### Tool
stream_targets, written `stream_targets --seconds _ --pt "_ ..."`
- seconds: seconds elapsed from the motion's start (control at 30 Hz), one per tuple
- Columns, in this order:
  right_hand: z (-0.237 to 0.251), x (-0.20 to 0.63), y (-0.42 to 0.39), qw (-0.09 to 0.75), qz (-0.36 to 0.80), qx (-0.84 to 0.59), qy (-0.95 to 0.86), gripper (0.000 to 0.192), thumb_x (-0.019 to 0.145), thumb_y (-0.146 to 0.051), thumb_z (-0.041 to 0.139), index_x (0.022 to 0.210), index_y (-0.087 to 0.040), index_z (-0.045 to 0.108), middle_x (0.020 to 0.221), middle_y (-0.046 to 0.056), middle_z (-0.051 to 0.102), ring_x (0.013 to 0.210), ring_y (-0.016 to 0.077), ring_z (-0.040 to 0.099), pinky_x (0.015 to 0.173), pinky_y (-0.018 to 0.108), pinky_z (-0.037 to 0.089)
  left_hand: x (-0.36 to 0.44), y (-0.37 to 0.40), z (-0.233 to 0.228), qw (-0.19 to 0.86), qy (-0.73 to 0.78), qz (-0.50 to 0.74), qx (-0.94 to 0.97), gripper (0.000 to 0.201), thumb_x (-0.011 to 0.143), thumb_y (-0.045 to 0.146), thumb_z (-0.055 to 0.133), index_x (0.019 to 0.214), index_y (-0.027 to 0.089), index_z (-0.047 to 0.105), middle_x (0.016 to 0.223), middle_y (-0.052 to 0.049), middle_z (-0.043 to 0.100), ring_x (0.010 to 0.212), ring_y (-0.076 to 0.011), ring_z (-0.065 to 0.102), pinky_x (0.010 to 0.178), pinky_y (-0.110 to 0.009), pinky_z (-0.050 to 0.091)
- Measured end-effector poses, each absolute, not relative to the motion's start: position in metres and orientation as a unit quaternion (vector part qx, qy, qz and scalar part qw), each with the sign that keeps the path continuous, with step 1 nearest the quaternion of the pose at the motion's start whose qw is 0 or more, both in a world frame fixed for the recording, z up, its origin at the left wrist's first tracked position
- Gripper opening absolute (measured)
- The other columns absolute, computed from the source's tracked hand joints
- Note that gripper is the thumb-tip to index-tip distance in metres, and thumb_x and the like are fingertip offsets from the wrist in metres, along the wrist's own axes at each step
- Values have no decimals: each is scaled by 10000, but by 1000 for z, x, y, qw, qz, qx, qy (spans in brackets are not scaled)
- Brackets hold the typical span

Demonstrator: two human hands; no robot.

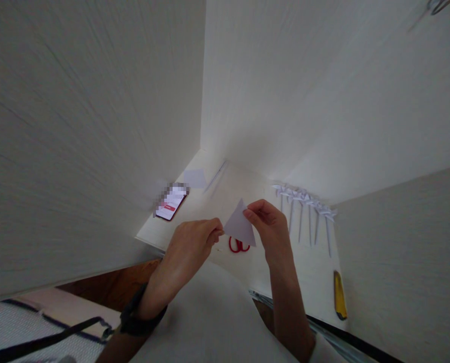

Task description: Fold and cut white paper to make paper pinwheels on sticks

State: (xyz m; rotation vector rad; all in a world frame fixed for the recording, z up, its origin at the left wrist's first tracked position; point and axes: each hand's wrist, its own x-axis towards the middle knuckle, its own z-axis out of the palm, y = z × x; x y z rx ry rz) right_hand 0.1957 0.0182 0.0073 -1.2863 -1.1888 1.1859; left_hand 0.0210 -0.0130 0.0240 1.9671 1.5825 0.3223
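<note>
A white sheet of paper folded into a triangle (240,226) is held up between my two hands, above the white tabletop (205,209). My left hand (200,239) pinches its left corner with closed fingertips. On the other side, my right hand (268,222) grips the right edge near the top point between thumb and fingers. Just behind the paper's lower edge lie scissors (235,246) with red handles; the paper hides their blades.
A phone (172,201) with a lit screen lies by the left wall. Near it are a flat white paper piece (194,178) and a thin white stick (215,176). Several paper pinwheel-like shapes on sticks (301,209) lie at the right. A yellow cutter (339,295) rests near the right wall.
</note>
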Motion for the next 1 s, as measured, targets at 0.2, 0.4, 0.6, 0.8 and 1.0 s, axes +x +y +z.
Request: stream_targets --seconds 0.2,0.4,0.6,0.8,1.0 --pt "9 196 19 464 524 -514 -496 102 695 -297 711 703 -213 654 672 -26 643 615 122 569 584 245 433 23 -14 20 286 595 105 744 214 925 187 478 791 189 643 769 -5 737 743 -180 688 673 -267 393" --pt "9 197 19 483 500 -531 -485 149 689 -305 713 656 -206 607 611 -36 598 580 117 541 536 230 402 25 -13 20 303 583 119 744 210 928 211 492 790 190 648 770 0 742 749 -176 693 681 -259 406" --pt "9 198 19 456 535 -511 -494 164 712 -348 697 733 -213 606 685 -32 596 578 111 529 528 230 391 27 -12 20 306 581 110 746 216 925 203 495 781 191 656 763 -1 746 750 -174 696 684 -254 412" --pt "8 199 19 470 522 -518 -487 165 719 -330 699 700 -212 586 647 -43 557 579 106 508 531 225 379 30 -12 19 330 572 113 742 208 909 191 499 785 195 665 763 3 752 756 -166 700 686 -242 422" --pt "11 199 16 471 541 -511 -473 185 729 -361 697 742 -218 581 667 -47 556 553 101 494 499 220 367 32 -10 16 332 570 111 743 231 909 195 474 781 192 667 753 -6 747 747 -169 695 692 -248 418"
